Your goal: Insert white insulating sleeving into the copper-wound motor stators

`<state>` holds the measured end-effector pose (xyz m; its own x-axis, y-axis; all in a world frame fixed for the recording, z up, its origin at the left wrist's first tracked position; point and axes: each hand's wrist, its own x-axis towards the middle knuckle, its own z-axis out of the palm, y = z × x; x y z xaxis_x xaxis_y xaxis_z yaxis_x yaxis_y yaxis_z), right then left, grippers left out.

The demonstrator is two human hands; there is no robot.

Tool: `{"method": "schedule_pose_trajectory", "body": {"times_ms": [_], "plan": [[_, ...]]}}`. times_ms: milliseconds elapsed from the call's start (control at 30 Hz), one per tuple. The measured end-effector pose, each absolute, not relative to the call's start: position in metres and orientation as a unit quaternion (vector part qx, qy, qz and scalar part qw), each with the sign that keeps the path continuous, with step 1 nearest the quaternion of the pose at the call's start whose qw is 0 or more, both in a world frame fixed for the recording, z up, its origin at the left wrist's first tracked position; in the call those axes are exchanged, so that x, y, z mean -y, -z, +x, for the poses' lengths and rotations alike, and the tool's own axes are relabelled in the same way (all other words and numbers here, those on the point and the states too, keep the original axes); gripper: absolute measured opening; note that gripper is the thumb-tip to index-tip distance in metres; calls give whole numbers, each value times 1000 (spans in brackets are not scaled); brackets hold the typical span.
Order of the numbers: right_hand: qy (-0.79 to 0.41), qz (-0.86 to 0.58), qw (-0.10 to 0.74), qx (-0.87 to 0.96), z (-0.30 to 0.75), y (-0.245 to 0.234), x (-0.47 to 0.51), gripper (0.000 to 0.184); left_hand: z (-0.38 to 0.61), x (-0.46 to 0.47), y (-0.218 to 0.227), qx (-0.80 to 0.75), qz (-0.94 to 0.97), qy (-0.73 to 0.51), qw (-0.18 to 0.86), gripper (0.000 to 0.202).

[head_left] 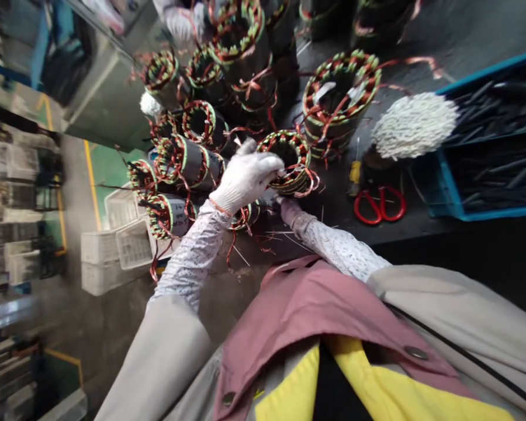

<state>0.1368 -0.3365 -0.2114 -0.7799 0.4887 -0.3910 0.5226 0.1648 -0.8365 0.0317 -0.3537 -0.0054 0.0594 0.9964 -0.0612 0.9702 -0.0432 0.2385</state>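
Wire coil [294, 182] sits toward the near edge of the table [464, 35], about midway along, its round opening facing up. Red-brown windings and pale green strips ring the rim.

Left hand [251, 175], in a white glove, reaches across to the coil; fingers bent and touching the left part of the rim. Cannot tell whether they pinch a wire there. Right hand [289, 210] is low, just beside the coil on the near-edge side; fingertips hidden, grasp cannot be told.

Larger coil [333, 131] just beyond, to the right. More coils [197, 161] crowd the table's left side, several lying on their sides.

Right of the larger coil: bundle of white cord [414, 126]. Below it, toward the near edge, red-handled scissors [379, 204] and a yellow-handled tool [355, 172]. Blue bin [446, 175] at the right holds dark sticks [515, 175].

Far side, upper left: another person's gloved hand [184, 22] among coils. White crates [100, 263] lie past the left edge.
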Motion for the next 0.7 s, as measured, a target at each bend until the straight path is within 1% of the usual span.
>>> {"method": "schedule_pose_trajectory", "body": {"times_ms": [67, 133, 267, 333, 467, 533, 600, 700], "plan": [[566, 354, 28, -744, 158, 213, 326, 35, 42, 344, 10, -682, 720, 10, 129, 22], [570, 375, 46, -729, 192, 212, 309, 33, 58, 344, 6, -704, 694, 55, 145, 25], [548, 410, 91, -723, 256, 206, 272, 27, 78, 344, -4, -682, 690, 45, 239, 26], [535, 422, 94, -726, 269, 202, 260, 27, 79, 345, 1, -670, 697, 31, 252, 24], [517, 442, 78, -729, 260, 191, 254, 26, 85, 365, 21, -690, 705, 6, 162, 27], [511, 451, 71, -728, 259, 183, 252, 24, 94, 380, 27, -696, 706, -60, 110, 25], [504, 457, 58, -730, 274, 173, 246, 22, 101, 393, 31, -705, 688, -148, 87, 18], [484, 475, 34, -734, 331, 156, 228, 24, 107, 400, 40, -678, 707, -199, 30, 12]]}}
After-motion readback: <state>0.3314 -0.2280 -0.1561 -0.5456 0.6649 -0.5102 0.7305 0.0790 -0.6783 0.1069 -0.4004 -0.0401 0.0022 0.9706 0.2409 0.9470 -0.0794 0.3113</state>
